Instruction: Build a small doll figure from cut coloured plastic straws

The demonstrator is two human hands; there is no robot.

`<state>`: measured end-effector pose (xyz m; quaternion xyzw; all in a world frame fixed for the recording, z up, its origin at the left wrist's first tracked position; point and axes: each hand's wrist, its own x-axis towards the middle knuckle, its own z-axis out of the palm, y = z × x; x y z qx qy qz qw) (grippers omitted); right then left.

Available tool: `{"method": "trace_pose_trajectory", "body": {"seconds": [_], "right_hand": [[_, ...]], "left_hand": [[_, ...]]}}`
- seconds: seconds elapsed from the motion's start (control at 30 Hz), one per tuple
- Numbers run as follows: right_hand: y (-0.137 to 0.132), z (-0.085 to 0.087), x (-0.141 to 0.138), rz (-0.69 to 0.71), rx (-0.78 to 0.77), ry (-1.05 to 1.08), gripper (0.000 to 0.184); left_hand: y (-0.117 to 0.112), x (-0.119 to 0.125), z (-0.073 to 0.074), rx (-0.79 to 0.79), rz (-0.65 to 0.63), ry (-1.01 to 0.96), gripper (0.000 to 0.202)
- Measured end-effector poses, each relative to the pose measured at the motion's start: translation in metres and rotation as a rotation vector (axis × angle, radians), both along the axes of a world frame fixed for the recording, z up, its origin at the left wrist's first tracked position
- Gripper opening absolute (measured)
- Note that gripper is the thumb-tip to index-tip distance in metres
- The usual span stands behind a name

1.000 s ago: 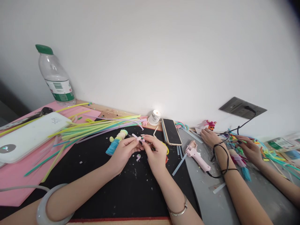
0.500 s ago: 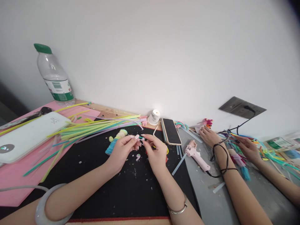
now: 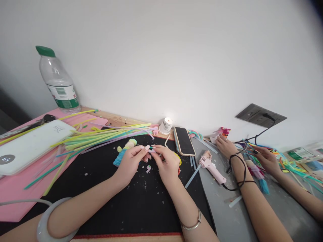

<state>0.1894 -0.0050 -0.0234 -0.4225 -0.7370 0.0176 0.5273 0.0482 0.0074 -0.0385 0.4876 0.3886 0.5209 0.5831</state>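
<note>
Head view: a person's left hand (image 3: 130,163) and right hand (image 3: 167,164) are pinching a small pink piece (image 3: 151,151) between narrowed fingertips above the black mat (image 3: 118,208), while a pink glue gun (image 3: 213,169) is lying to the right and a bottle (image 3: 60,84) is standing far left.

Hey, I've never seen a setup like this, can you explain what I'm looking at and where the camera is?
There's no machine here, just a person using two bare hands. The camera is worn on their head, looking forward and down, so the left hand and right hand reach in from the bottom. Their fingertips pinch a small pinkish piece, partly hidden. Below is a black mat with a blue-and-yellow fuzzy item on it. Around that are a bundle of coloured strips, a phone and a pink glue gun. The hands farther right are another person's.
</note>
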Motion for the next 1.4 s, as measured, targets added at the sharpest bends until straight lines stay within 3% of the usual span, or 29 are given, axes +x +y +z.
{"method": "trace_pose_trajectory", "body": {"seconds": [0.33, 0.67, 0.77, 0.9, 1.03, 1.13, 1.23, 1.33, 1.4], "right_hand": [[0.000, 0.005, 0.005, 0.133, -0.148, -0.065, 0.014], [0.000, 0.004, 0.002, 0.083, -0.204, 0.072, 0.016], [-0.002, 0.003, 0.000, 0.073, -0.170, 0.088, 0.007], [-0.002, 0.004, 0.001, 0.086, -0.165, 0.060, 0.011], [0.000, 0.012, 0.006, 0.173, -0.232, 0.030, 0.012], [0.002, 0.020, 0.012, 0.287, -0.381, 0.028, 0.011], [0.004, 0.023, 0.016, 0.363, -0.542, 0.108, 0.009], [0.006, 0.020, 0.017, 0.279, -0.590, 0.293, 0.003], [0.006, 0.016, 0.015, 0.209, -0.574, 0.404, 0.013]], "left_hand": [[0.000, 0.000, 0.008, 0.028, 0.018, 0.111, 0.036], [0.000, 0.001, -0.002, 0.015, 0.034, 0.017, 0.032], [0.000, 0.001, 0.000, 0.015, 0.019, 0.003, 0.032], [-0.001, 0.000, 0.007, 0.033, 0.014, 0.060, 0.036], [-0.001, -0.002, 0.010, 0.022, 0.028, 0.106, 0.037], [0.000, -0.003, 0.008, -0.035, -0.020, 0.097, 0.036], [0.001, -0.004, 0.006, -0.064, -0.118, 0.067, 0.038], [0.001, -0.003, 0.006, -0.044, -0.111, 0.014, 0.037], [0.002, -0.002, 0.006, -0.017, -0.054, -0.029, 0.036]]}}
